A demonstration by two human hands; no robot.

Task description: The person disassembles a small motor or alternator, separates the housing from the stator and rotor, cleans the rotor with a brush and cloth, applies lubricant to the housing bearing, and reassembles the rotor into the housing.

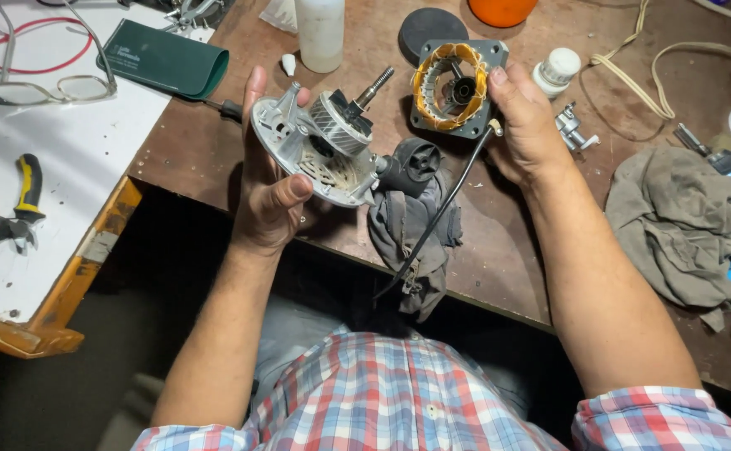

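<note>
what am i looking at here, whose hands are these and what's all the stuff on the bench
This is one picture from a camera worn on a person's head, looking down at their own two bare hands over a brown workbench. The left hand holds a round metal motor part with a threaded shaft sticking up. The right hand holds a square frame wound with copper wire, and a black cable hangs from it. Below them lies a grey rag. Around lie a white bottle, a green pouch, glasses, pliers and a bigger crumpled cloth.
</note>
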